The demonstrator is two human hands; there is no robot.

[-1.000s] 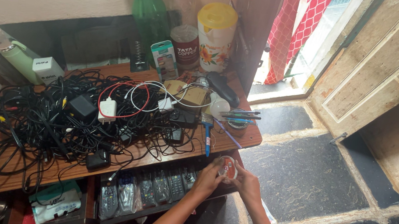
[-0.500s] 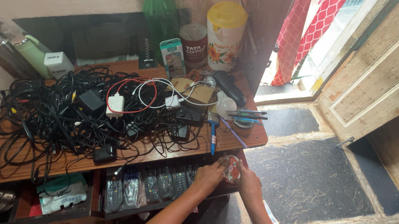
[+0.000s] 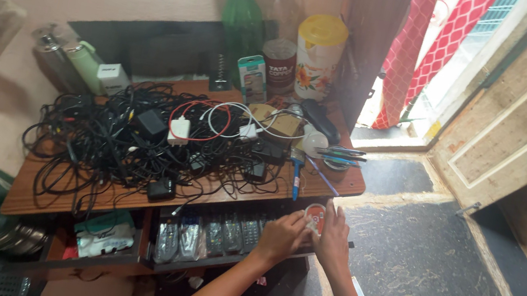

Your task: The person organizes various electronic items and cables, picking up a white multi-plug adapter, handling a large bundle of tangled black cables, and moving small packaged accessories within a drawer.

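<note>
hands carried small round container (image 3: pixel 314 216) toward drawer | both grasp it | face up

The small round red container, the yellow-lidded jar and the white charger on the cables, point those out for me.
small round red container (image 3: pixel 314 216), head view, on its clear top face between the hands.
yellow-lidded jar (image 3: pixel 323 32), head view, on the yellow lid.
white charger (image 3: pixel 178 130), head view, on its flat white body.

Red-and-white round tin (image 3: pixel 314 216) at my fingertips, black cable tangle (image 3: pixel 113 143), yellow-lidded floral jar (image 3: pixel 318 56), green bottle (image 3: pixel 242 21), red-checked curtain (image 3: pixel 440 49), brown table (image 3: pixel 125 197).
</note>
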